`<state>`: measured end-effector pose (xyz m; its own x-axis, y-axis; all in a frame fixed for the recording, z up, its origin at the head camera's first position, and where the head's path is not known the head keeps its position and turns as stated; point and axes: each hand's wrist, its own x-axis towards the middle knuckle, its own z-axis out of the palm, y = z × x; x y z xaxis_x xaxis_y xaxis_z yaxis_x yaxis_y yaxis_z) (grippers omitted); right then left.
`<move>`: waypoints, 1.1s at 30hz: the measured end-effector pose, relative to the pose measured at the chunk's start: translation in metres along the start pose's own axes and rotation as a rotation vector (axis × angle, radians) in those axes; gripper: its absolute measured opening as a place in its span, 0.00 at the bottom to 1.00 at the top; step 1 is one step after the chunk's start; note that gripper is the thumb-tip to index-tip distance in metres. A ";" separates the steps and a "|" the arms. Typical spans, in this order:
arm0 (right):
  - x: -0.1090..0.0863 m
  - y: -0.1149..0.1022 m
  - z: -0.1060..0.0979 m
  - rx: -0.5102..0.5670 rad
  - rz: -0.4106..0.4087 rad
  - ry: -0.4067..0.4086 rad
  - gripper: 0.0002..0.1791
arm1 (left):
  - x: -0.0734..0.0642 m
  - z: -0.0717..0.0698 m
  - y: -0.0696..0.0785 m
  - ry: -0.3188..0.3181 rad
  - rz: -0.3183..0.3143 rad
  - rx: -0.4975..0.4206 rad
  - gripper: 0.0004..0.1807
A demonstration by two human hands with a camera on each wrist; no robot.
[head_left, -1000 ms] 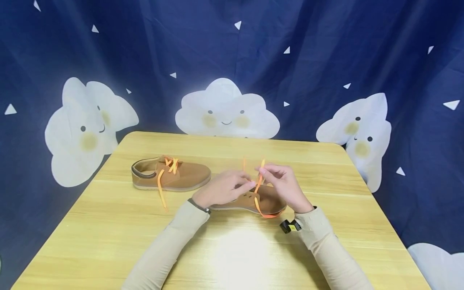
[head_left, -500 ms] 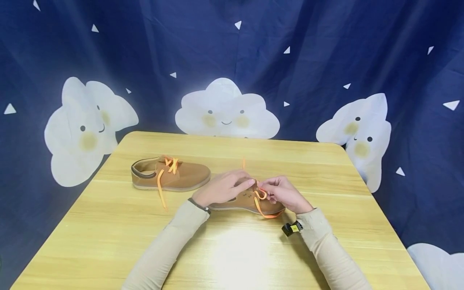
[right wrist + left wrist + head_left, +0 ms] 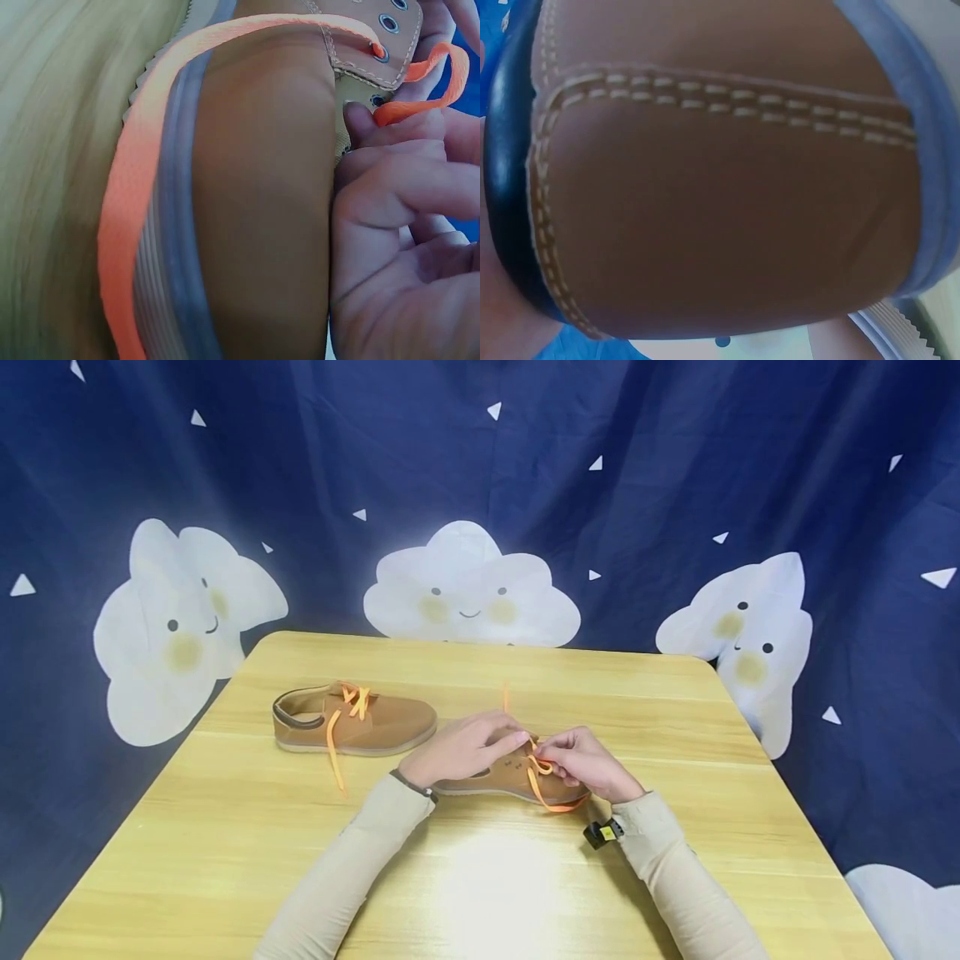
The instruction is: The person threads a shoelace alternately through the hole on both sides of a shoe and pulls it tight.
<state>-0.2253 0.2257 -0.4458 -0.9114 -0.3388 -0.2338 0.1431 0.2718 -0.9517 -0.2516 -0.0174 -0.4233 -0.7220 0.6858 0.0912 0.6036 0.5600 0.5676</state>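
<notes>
Pinching: orange lace (image 3: 131,187) between right fingers (image 3: 405,187) | brown shoe (image 3: 262,150) beneath

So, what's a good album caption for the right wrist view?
Right hand pinching an orange lace threaded through a brown shoe.

The nearer shoe (image 3: 262,172) looks like smooth leather or a leather-like material, matt with a soft sheen, joined by raised thread stitching (image 3: 742,95). Its collar (image 3: 510,187), at the left edge of the left-wrist frame, is dark, smooth and faintly glossy. The sole (image 3: 161,292) looks rubbery, finely ribbed, with a serrated edge. The orange lace (image 3: 127,187) is flat woven cloth, matt; the eyelets (image 3: 388,23) are shiny metal. The tabletop (image 3: 630,877) has a smooth wood-grain finish, glossy enough for glare at lower centre. Above it hangs a creased cloth backdrop (image 3: 420,443), softly lustrous.
</notes>
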 end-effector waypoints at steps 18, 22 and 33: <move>0.008 0.005 0.012 -0.132 -0.044 0.105 0.20 | 0.002 -0.001 0.003 -0.068 0.043 0.031 0.29; 0.005 0.005 0.014 -0.113 -0.019 0.147 0.18 | 0.012 0.002 0.006 -0.149 0.004 -0.011 0.33; 0.004 0.005 0.013 -0.048 -0.018 0.171 0.17 | 0.028 0.001 0.013 -0.193 -0.090 -0.248 0.25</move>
<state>-0.2235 0.2140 -0.4539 -0.9665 -0.1870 -0.1760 0.1115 0.3116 -0.9436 -0.2633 0.0093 -0.4138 -0.6769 0.7275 -0.1122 0.4223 0.5086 0.7503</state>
